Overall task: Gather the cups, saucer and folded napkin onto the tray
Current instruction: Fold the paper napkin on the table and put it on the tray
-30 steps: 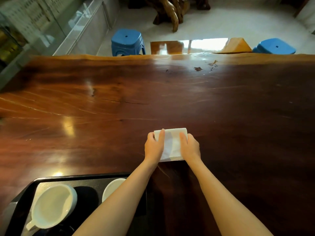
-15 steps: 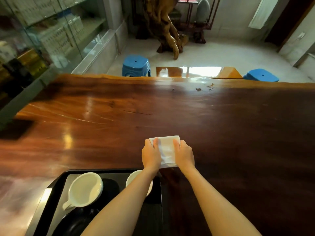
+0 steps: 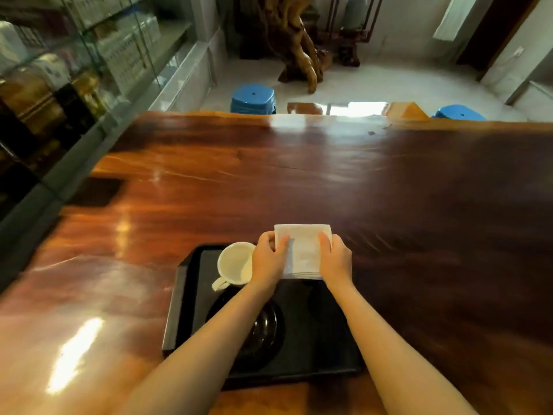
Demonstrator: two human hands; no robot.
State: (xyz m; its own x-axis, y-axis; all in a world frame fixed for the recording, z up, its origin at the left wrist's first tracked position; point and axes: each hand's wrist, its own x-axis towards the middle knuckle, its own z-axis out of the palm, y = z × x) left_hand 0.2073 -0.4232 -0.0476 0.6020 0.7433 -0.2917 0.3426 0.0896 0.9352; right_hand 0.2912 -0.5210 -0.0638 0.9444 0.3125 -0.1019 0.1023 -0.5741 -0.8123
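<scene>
Room: big shiny dark-red wooden table (image 3: 299, 181), with two blue plastic stools (image 3: 253, 98) past its far edge and glass shelves on my left.

Napkin: the folded white paper napkin (image 3: 302, 250) is in both my hands, over the far edge of the flat black tray (image 3: 179, 295). I can't tell if it is touching the tray yet.

Left hand: my left hand (image 3: 267, 262) pinches the napkin's left side, fingers closed on it.

Right hand: my right hand (image 3: 336, 262) pinches the right side the same way.

Cup: one white cup with a handle (image 3: 235, 265) sits on the tray, just beside my left hand. My arm may be hiding another cup.

Saucer: the round dark saucer (image 3: 269, 330) lies on the tray under my left arm.

What could go wrong: my left hand could bump the cup and tip it. If I let go too soon, the napkin could land half off the tray's far edge, or come unfolded.

Open room: the right part of the tray looks bare, and I think that is the safe spot. The table to the right is bare too.
</scene>
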